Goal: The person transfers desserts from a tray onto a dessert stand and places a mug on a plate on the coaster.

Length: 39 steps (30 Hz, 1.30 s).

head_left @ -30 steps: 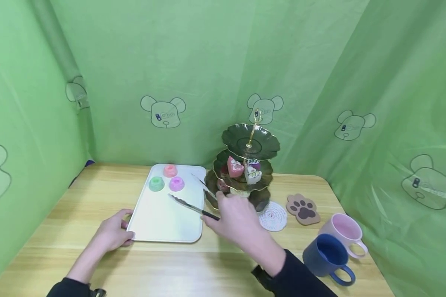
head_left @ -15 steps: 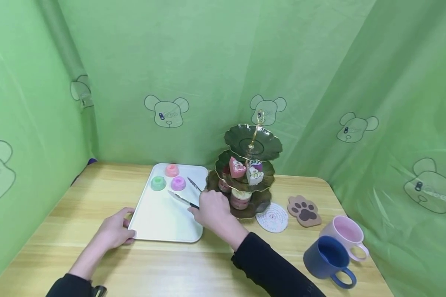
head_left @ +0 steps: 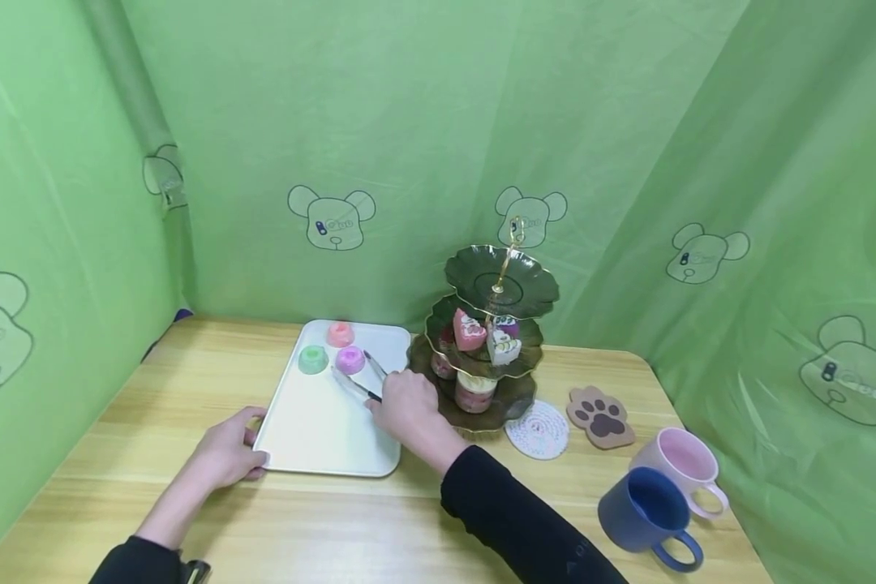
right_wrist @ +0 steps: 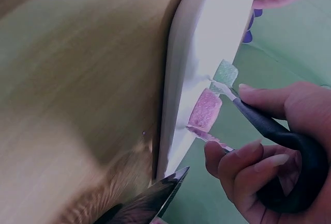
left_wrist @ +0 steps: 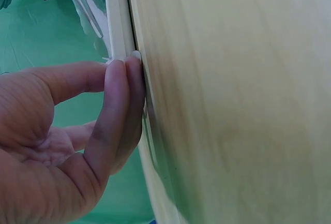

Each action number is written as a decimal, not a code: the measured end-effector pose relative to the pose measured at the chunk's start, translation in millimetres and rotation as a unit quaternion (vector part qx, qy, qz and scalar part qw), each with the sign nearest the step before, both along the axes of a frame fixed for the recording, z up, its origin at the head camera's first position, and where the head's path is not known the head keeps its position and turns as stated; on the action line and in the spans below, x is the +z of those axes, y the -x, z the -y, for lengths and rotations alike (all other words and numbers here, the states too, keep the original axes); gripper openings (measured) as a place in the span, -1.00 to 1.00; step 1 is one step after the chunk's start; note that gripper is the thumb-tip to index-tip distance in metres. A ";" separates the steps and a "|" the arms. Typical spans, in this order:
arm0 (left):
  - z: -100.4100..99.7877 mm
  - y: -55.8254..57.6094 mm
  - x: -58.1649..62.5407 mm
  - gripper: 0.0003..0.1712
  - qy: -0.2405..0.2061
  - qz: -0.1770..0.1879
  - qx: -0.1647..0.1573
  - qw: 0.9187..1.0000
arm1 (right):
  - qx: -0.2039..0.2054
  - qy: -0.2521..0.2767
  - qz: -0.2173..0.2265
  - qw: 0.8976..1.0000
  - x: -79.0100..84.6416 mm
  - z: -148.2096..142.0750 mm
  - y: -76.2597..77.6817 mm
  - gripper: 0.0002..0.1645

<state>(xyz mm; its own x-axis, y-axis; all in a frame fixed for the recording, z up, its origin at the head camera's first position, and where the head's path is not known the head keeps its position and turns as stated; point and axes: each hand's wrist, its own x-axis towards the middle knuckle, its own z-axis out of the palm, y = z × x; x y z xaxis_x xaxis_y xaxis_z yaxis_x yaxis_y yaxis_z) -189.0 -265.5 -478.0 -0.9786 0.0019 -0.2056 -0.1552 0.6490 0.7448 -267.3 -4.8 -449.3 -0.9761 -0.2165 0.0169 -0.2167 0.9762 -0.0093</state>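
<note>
Left hand point(head_left: 226, 450) pinches the rim of the white tray point(head_left: 321, 438), contact shown closely only by the left wrist view. Tray contains green cake point(head_left: 312, 359), coral cake point(head_left: 341, 333), purple cake point(head_left: 346, 367). Tongs point(head_left: 355, 384) straddle the last; the right wrist view alone shows the right hand point(head_left: 409, 401) curled round the black handle point(right_wrist: 313, 167). Tiered stand point(head_left: 533, 284): slices point(head_left: 469, 332), jars point(head_left: 474, 396). Curtain point(head_left: 409, 81) lettering: illegible.

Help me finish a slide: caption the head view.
Left hand touching a white tray, right hand holding tongs, tips on either side of a purple ring-shaped piece.
</note>
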 end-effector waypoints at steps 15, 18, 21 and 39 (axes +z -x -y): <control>-1.9 -2.3 -1.1 -0.10 -0.004 0.011 0.001 1.000 | -0.012 0.011 -0.003 1.000 -6.3 4.6 7.5 -0.43; -2.3 -2.1 -0.3 -0.11 -0.006 0.009 0.000 1.000 | -0.010 0.009 -0.004 1.000 -4.5 1.7 6.7 -0.46; -2.5 -1.7 0.8 -0.11 -0.007 0.007 -0.004 1.000 | -0.014 0.007 0.002 1.000 -1.8 -2.6 6.2 -0.48; -0.6 0.1 2.6 -0.08 -0.005 0.010 -0.010 1.000 | 0.042 0.050 -0.021 0.998 50.9 -53.5 -44.5 -0.50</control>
